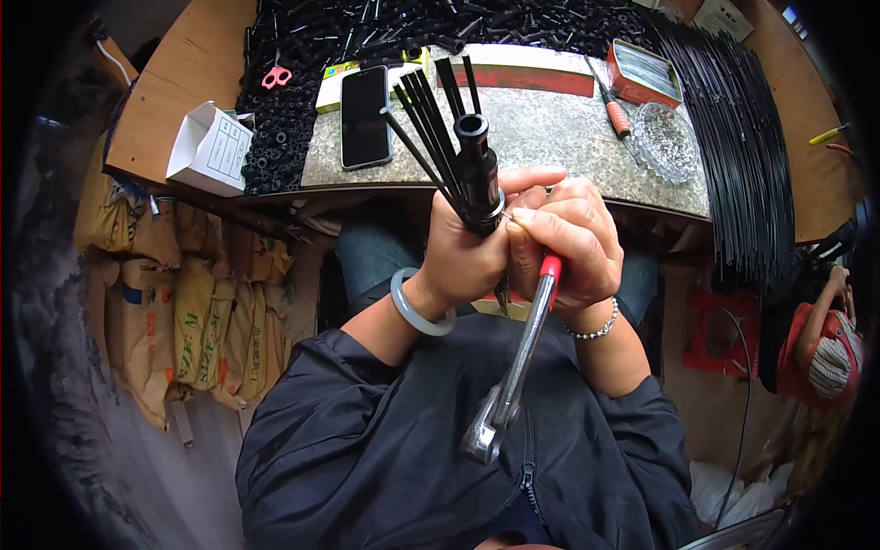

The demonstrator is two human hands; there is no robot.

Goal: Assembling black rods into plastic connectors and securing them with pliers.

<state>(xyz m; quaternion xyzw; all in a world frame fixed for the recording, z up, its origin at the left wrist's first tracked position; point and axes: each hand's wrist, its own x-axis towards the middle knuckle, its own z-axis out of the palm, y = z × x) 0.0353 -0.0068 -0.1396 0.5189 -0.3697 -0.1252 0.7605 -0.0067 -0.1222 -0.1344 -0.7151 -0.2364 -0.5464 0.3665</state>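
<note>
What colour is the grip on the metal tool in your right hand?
Red, showing just below the right hand on the metal tool; the head view shows it.

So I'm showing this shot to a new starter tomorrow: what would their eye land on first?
Probably the two hands at the centre: the left hand grips a black tube with thin black rods fanning out, while the right hand holds a red-handled metal tool hanging downward. Behind them, a dark phone lies on the speckled bench.

Both forearms rise from below — left hand (467, 252) and right hand (564, 243) fisted, pressed knuckle to knuckle.
</note>
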